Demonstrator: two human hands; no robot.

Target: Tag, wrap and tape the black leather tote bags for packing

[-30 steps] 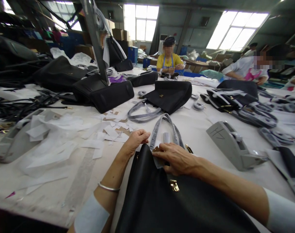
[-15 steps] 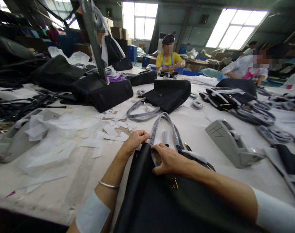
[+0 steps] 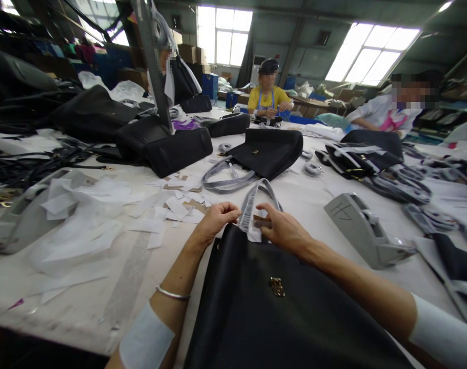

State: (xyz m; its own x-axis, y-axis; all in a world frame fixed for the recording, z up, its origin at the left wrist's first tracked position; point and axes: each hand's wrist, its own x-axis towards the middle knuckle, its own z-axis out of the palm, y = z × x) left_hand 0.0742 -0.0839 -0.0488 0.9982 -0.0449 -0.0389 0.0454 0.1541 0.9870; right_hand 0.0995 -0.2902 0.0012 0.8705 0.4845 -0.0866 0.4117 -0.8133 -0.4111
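Observation:
A black handbag [image 3: 295,312] with a gold clasp [image 3: 277,287] lies in front of me, its top edge pointing away. Its handle [image 3: 250,205], wrapped in clear plastic, rises from that edge. My left hand [image 3: 220,220] is closed in a pinch at the left side of the handle, just above the bag's rolled edge. On the other side of the strap, my right hand [image 3: 281,225] curls its index finger and thumb around what looks like a brown-and-white paper scrap [image 3: 255,234]. The fingers partly hide this scrap.
A grey tape dispenser [image 3: 356,225] stands to the right. Paper scraps [image 3: 175,207] and white sheets [image 3: 83,225] lie left. Another black handbag [image 3: 271,148] and several more lie beyond. Co-workers, one in a yellow shirt [image 3: 252,97], are across the table.
My right hand has moved up and away from the bag's front flap to the handle, uncovering the clasp. My left hand stays nearly in place, still pinched.

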